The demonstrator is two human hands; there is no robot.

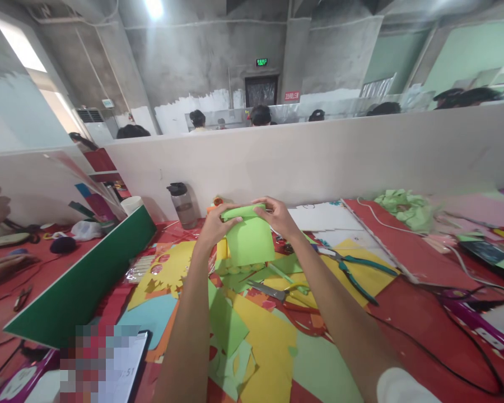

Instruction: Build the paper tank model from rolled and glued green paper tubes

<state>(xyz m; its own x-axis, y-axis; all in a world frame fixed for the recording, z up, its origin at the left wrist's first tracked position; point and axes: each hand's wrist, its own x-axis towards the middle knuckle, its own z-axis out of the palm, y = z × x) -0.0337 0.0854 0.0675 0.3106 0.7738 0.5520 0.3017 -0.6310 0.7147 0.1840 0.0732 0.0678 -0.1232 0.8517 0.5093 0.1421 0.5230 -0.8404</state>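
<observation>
My left hand and my right hand hold a light green sheet by its two upper corners. Its top edge is curled over into a roll between my fingers, and the lower part hangs flat. Behind and below the sheet, partly hidden by it, is a yellow and green paper piece with a scalloped green lower edge. Just below my right hand lie scissors with yellow and orange handles. A long teal-handled cutting tool rests farther right.
Coloured paper scraps cover the red table. A grey bottle stands by the white partition. A green board leans at left, with a phone in front. Another person's hand is at far left. Crumpled green paper lies right.
</observation>
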